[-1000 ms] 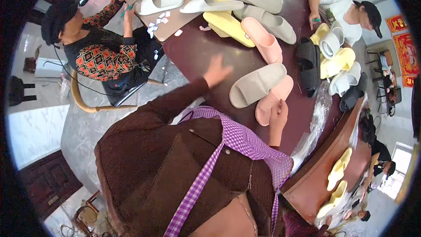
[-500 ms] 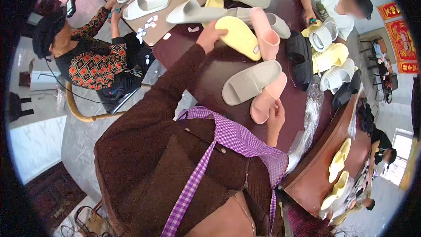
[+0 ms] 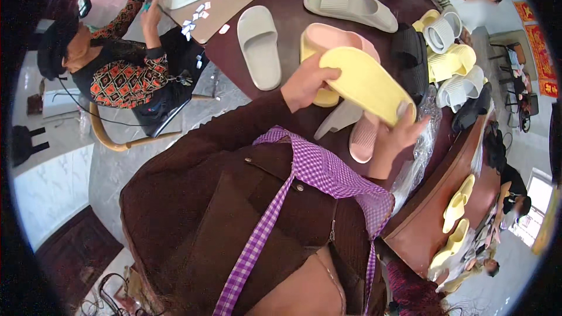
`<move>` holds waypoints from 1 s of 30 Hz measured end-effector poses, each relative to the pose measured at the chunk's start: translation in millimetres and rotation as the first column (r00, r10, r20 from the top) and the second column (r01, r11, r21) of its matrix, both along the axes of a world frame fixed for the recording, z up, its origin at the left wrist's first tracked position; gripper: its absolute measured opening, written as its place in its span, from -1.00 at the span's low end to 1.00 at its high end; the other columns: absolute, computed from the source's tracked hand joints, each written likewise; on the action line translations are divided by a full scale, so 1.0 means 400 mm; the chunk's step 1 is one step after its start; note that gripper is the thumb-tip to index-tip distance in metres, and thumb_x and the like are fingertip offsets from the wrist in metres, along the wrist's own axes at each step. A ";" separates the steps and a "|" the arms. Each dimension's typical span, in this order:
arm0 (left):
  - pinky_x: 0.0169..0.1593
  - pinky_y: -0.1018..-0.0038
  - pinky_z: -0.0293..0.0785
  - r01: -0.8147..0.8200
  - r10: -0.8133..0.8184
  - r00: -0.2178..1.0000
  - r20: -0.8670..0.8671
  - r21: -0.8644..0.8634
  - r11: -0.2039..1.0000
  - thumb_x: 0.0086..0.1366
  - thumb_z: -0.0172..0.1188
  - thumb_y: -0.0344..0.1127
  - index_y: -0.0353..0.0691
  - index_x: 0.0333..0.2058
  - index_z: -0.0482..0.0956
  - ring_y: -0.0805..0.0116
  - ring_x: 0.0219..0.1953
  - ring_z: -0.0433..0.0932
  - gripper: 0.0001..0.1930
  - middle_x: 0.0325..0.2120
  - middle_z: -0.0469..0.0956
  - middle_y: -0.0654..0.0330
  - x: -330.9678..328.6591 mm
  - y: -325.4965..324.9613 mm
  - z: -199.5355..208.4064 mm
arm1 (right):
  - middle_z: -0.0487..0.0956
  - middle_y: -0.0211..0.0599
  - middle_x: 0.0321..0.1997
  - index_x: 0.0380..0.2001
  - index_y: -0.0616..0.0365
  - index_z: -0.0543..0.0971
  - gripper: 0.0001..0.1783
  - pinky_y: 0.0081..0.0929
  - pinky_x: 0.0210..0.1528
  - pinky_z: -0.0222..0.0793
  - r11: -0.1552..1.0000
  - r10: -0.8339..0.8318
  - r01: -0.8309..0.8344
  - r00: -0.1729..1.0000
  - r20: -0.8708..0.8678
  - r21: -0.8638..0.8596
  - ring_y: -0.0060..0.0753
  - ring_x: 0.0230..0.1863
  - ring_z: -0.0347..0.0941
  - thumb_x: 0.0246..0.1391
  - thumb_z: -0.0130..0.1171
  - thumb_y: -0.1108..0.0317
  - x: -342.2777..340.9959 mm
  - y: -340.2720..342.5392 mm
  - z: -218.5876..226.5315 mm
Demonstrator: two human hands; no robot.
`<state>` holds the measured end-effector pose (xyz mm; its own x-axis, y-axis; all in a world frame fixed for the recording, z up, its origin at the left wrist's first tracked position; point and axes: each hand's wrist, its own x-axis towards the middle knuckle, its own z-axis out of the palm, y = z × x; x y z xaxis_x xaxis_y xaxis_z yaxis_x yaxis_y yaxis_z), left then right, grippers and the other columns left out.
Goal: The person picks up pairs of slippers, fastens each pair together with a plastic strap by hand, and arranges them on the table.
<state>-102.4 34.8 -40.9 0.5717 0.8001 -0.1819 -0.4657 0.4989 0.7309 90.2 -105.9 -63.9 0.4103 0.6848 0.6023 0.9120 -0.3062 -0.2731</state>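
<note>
My left hand [image 3: 305,82] grips one end of a yellow slipper [image 3: 363,85], tilted over the table with its flat sole showing. At its other end, by a small pale label, is my right hand [image 3: 401,137], fingers spread and touching the edge. Beneath lie a pink slipper [image 3: 336,36] on top of another yellow slipper [image 3: 325,99], partly hidden. A beige slipper [image 3: 339,119] and a second pink slipper [image 3: 362,143] lie closer to me. To the left rests a grey slipper [image 3: 259,52]; farther back is a ribbed grey slipper [image 3: 351,10].
Black slippers [image 3: 410,58] and a pile of yellow and white slippers [image 3: 451,63] stand at the right, beside clear plastic wrap [image 3: 422,155]. White labels [image 3: 196,20] lie scattered at the left. Co-workers sit left and far right. Two yellow slippers [image 3: 456,210] are on another table.
The yellow slipper in my left hand has come nearer and to the right. My right hand has moved from the pink slipper up to it. Several slippers on the table have shifted.
</note>
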 end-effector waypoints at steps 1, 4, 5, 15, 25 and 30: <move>-0.03 0.44 0.40 0.070 -0.070 0.997 0.011 0.002 0.998 0.15 0.08 -0.46 -0.40 0.01 0.28 0.30 -0.12 0.47 -0.57 -0.12 0.44 0.08 -0.002 0.000 0.007 | 0.27 0.17 0.13 0.07 0.17 0.33 -0.34 0.02 0.09 0.16 0.999 0.006 -0.001 0.992 0.127 -0.034 0.20 0.16 0.16 -0.19 0.26 0.40 0.004 -0.003 0.042; 0.00 0.43 0.39 0.181 -0.181 0.983 0.027 0.006 0.984 0.18 0.08 -0.42 -0.39 0.01 0.28 0.30 -0.09 0.46 -0.58 -0.10 0.43 0.08 -0.009 0.001 0.029 | 0.37 0.13 0.04 0.02 0.19 0.37 -0.41 -0.04 0.01 0.24 0.996 0.010 0.001 0.992 0.124 -0.088 0.17 0.06 0.28 -0.17 0.25 0.41 0.065 -0.026 0.043; 0.00 0.44 0.38 0.218 -0.218 0.975 0.035 0.011 0.976 0.18 0.09 -0.40 -0.38 0.01 0.29 0.31 -0.10 0.46 -0.59 -0.10 0.43 0.09 -0.008 0.000 0.033 | 0.42 0.08 -0.02 -0.01 0.21 0.39 -0.45 -0.09 -0.04 0.29 0.995 0.003 -0.003 1.000 -0.003 -0.103 0.13 -0.01 0.34 -0.15 0.24 0.42 0.100 -0.045 0.026; -0.05 0.49 0.37 0.257 0.045 0.803 -0.595 0.412 0.874 0.14 0.17 -0.30 -0.41 -0.08 0.37 0.38 -0.16 0.45 -0.59 -0.19 0.46 0.09 -0.113 0.040 -0.191 | 0.50 -0.22 -0.19 -0.07 0.35 0.38 -0.60 -0.32 -0.34 0.41 0.767 -0.043 0.600 0.401 -0.915 0.227 -0.21 -0.27 0.46 0.09 0.07 0.29 0.278 -0.295 0.041; -0.03 0.37 0.37 0.495 -0.124 0.675 -0.727 0.322 0.807 0.03 0.26 -0.20 -0.43 0.06 0.23 0.15 -0.07 0.43 -0.33 -0.03 0.34 -0.12 -0.065 -0.001 -0.233 | 0.50 -0.03 -0.20 -0.17 0.36 0.42 -0.66 -0.32 -0.25 0.42 0.717 0.174 0.527 0.500 -0.848 0.457 -0.26 -0.21 0.44 0.08 0.05 0.29 0.555 -0.619 -0.105; 0.06 0.31 0.30 0.586 0.198 0.671 -0.714 0.675 0.449 0.01 0.25 -0.23 -0.42 0.13 0.11 -0.02 0.01 0.37 -0.25 0.02 0.28 -0.18 -0.058 -0.052 -0.250 | 0.53 -0.22 -0.19 -0.16 0.33 0.47 -0.68 -0.44 -0.14 0.38 0.963 -0.071 0.268 0.291 -0.954 0.010 -0.39 -0.15 0.45 0.08 0.02 0.32 0.208 -0.270 -0.071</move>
<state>-125.8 13.8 -141.0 0.7699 0.6306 0.0980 0.3115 -0.5054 0.8047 173.6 -213.8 -92.3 0.8560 0.4747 -0.2047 -0.0680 -0.2891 -0.9549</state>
